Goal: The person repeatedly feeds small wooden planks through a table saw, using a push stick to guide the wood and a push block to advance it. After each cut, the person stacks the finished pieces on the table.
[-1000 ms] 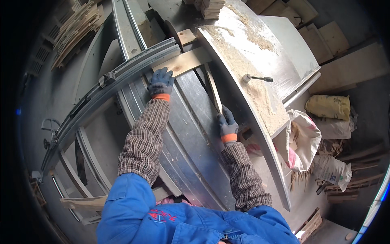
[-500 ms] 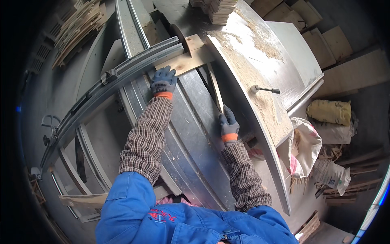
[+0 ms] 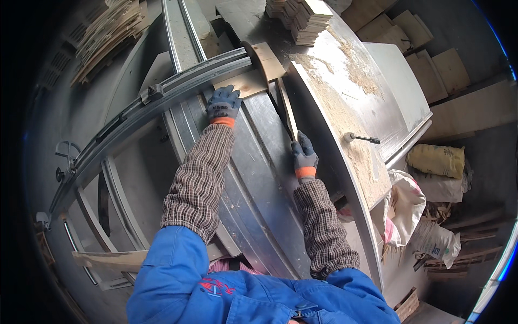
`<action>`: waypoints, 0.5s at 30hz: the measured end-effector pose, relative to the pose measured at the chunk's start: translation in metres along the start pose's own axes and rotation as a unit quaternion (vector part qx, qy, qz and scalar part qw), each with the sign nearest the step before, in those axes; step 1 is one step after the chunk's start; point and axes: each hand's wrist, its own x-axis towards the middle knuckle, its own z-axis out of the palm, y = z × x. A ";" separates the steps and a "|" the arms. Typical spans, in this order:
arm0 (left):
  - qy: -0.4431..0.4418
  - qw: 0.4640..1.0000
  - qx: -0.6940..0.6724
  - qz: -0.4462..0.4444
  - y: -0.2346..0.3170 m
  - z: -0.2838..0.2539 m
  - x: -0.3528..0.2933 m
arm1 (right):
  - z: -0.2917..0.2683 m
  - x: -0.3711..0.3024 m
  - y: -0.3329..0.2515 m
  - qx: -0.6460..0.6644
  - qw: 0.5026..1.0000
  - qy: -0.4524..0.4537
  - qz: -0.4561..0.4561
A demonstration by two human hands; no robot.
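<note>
A pale wooden board [image 3: 247,85] lies against the metal fence of a sliding table saw. The round saw blade [image 3: 255,60] stands between it and a wooden piece [image 3: 268,60] on its right. My left hand [image 3: 223,103], in a grey-blue glove with an orange cuff, grips the board's near edge, fingers over its top. In a like glove, my right hand [image 3: 305,153] is closed round the near end of a thin wooden stick [image 3: 287,107]. The stick's far end meets the right-hand piece, close to the blade.
The crosscut fence [image 3: 202,73] runs leftward from the blade. A curved-looking rip fence [image 3: 329,129] stands right of my right hand, with sawdust [image 3: 356,156] and a handled knob [image 3: 361,138] beyond. Stacked wood pieces [image 3: 305,21] sit at the far side; sacks [image 3: 436,161] lie right.
The board has moved forward against the blade, and the blade now reaches through to its near edge. Both hands have advanced slightly, the right one with the stick.
</note>
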 end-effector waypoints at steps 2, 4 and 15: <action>0.016 1.000 -0.026 0.003 -0.005 0.010 -0.001 | 0.002 -0.001 0.003 0.011 0.999 0.003 0.030; 0.057 0.995 -0.074 0.038 -0.017 0.016 -0.002 | -0.005 -0.013 0.011 -0.015 1.000 0.009 0.015; 0.137 0.970 -0.157 0.127 -0.036 0.004 -0.025 | -0.073 -0.076 0.029 -0.034 0.999 -0.012 0.030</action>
